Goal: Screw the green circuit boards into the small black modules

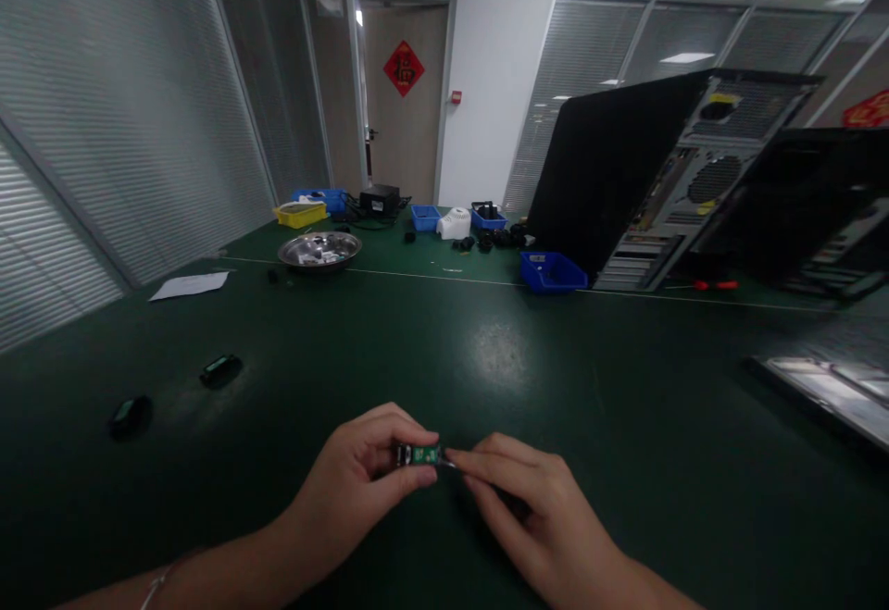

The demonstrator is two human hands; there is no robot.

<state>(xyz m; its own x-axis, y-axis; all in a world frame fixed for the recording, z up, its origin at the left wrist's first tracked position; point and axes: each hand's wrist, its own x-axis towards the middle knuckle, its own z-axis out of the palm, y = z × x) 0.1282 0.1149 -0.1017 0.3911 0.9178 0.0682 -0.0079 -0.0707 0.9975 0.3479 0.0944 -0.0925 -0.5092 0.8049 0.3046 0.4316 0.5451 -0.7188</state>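
Between the thumb and fingers of my left hand (368,471) is a small device with a green circuit board (425,454), held low in the middle of the view. My right hand (528,499) is just to its right, its fingers pinched on a thin metallic piece (448,464) that reaches the device's right end. What that piece is cannot be made out. Two small black parts with green faces lie on the table at the left, one nearer (130,416) and one farther (220,370).
On the green table (389,332) stand a metal dish (319,264), a yellow bin (300,216), a blue bin (554,275) and a large black computer case (611,166). White paper (189,286) lies left; a flat metallic panel (833,392) lies right.
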